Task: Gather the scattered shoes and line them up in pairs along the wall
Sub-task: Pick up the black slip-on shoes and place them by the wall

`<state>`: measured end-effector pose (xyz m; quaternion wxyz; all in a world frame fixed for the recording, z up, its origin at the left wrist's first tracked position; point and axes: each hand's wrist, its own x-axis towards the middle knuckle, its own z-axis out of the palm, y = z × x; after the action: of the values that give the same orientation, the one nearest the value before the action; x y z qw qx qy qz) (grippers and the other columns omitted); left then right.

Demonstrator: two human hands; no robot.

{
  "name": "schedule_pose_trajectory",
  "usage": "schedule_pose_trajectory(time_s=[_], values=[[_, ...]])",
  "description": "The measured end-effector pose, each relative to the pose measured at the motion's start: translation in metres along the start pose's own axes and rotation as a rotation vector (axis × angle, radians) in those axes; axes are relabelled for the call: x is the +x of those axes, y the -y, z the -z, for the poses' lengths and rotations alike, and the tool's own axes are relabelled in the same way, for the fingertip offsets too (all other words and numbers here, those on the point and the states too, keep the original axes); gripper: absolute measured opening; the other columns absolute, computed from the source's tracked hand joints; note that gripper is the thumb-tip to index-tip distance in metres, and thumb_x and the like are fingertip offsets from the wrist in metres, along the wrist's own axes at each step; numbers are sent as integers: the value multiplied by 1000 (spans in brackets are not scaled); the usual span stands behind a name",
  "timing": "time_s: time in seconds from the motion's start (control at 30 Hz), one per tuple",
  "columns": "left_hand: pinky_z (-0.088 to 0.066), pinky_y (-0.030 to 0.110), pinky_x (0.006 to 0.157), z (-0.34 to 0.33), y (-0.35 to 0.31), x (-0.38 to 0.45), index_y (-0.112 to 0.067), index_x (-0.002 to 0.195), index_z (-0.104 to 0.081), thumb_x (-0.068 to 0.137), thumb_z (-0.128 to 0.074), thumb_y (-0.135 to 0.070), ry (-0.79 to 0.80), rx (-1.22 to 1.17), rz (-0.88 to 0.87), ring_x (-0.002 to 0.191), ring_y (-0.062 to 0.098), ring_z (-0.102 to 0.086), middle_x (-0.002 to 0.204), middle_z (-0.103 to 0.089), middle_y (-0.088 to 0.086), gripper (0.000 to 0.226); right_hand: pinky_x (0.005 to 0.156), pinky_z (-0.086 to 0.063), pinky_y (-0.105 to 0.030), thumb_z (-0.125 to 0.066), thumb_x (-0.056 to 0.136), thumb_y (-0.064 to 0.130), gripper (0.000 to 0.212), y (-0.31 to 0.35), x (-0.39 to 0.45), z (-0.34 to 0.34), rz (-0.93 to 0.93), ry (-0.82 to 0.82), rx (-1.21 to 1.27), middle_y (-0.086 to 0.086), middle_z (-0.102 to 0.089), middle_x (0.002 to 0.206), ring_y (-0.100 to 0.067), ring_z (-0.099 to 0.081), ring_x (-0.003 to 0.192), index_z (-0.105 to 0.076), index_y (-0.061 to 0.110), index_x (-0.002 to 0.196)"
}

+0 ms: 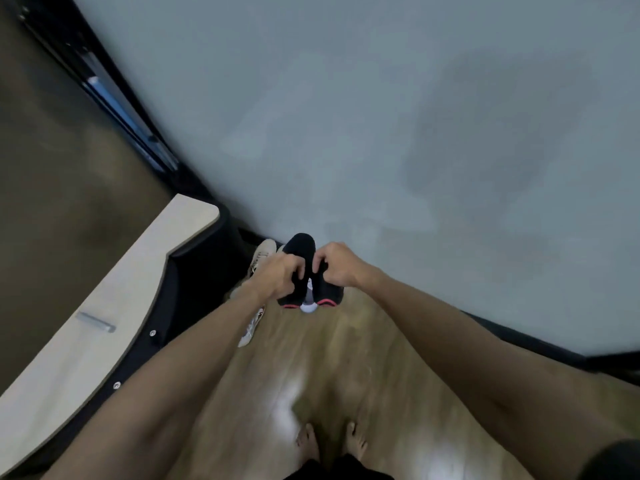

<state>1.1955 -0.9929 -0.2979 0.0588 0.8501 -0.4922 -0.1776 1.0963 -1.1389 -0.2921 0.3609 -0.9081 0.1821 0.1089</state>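
Black shoes (300, 249) with red heel trim and a white patch between the heels were held as a pair, toes pointing at the wall (381, 116), heels toward the person. The left hand (282, 275) gripped the left shoe at its collar with fingers curled round the opening. The right hand (334, 266) gripped the right shoe the same way. Both shoes sat side by side, touching, near the foot of the wall, above the black baseboard (519, 337). Whether their soles rested on the floor (311, 368) cannot be told.

Just left of the black pair, a beige shoe (264, 255) lay toe to the wall, partly hidden by the left forearm. A second light shoe (252, 327) showed below that forearm, nearer the person. Both lay beside the dark side of a desk (104, 306) with a pale top, whose rounded corner stood near the wall. A grey handle (95, 322) was visible on the desk. Bare feet (330, 443) stood on the wood floor at the lower edge of the view.
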Motion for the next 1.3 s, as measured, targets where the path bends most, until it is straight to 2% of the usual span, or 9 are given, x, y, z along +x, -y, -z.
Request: schedule_pose_trajectory(time_s=[0.2, 0.4, 0.63, 0.73, 0.93, 1.03, 1.13, 1.2, 1.3], values=[[-44, 33, 65, -121, 14, 80, -20, 83, -59, 69, -52, -4, 25, -72, -79, 86, 22, -60, 79, -55, -11, 23, 61, -36, -17, -46, 65, -6, 28, -122, 42, -64, -25, -82, -6, -3, -67, 78, -12, -51, 69, -69, 9, 72], [-44, 40, 68, -285, 48, 176, -15, 94, -56, 70, -47, 1, 95, -36, -143, 90, 30, -60, 95, -63, 7, 30, 66, -44, -27, -52, 66, -10, 25, -267, 118, -170, -78, -225, -20, 0, -58, 78, -17, -55, 73, -68, 7, 70], [-43, 37, 67, -443, 96, 259, -16, 91, -57, 71, -50, 2, 147, -11, -175, 88, 33, -60, 97, -61, 10, 29, 66, -44, -29, -54, 70, -7, 22, -399, 195, -290, -96, -273, -123, -11, -61, 92, -26, -56, 86, -69, 5, 79], [-46, 44, 76, -496, 114, 286, -12, 92, -58, 71, -50, 4, 183, 0, -196, 91, 33, -59, 98, -61, 12, 27, 65, -34, -25, -54, 70, -5, 20, -435, 226, -333, -88, -263, -189, -13, -60, 91, -28, -55, 88, -69, 4, 79], [-40, 36, 73, -590, 143, 309, -18, 98, -58, 77, -54, -5, 186, 88, -197, 98, 32, -59, 107, -61, 9, 25, 71, -40, -36, -55, 74, 2, 17, -492, 266, -418, -104, -192, -205, -18, -58, 99, -33, -53, 94, -66, 2, 87], [-47, 40, 78, -623, 158, 311, -18, 96, -59, 78, -54, -6, 232, -1, -108, 99, 33, -59, 108, -61, 10, 23, 78, -41, -33, -57, 80, 7, 17, -501, 272, -457, -108, -21, -197, -19, -58, 104, -33, -55, 97, -67, 2, 93], [-46, 42, 82, -651, 168, 314, -10, 96, -59, 78, -56, -6, 281, -104, -51, 99, 35, -58, 108, -59, 15, 19, 71, -39, -31, -58, 77, 2, 14, -513, 274, -474, -218, -35, -58, -19, -56, 105, -34, -57, 94, -63, 5, 90], [-43, 40, 85, -664, 173, 318, -4, 103, -57, 79, -59, -7, 285, -108, -13, 103, 37, -56, 114, -56, 19, 24, 71, -39, -30, -57, 78, 2, 21, -523, 280, -474, -304, -43, -7, -19, -53, 111, -35, -56, 97, -56, 8, 98], [-40, 36, 90, -675, 174, 328, -1, 116, -54, 85, -60, -17, 338, -54, 39, 111, 37, -53, 124, -53, 22, 36, 86, -43, -37, -59, 82, 10, 43, -534, 290, -474, -357, 24, -10, -25, -51, 120, -39, -52, 110, -40, 0, 119]])
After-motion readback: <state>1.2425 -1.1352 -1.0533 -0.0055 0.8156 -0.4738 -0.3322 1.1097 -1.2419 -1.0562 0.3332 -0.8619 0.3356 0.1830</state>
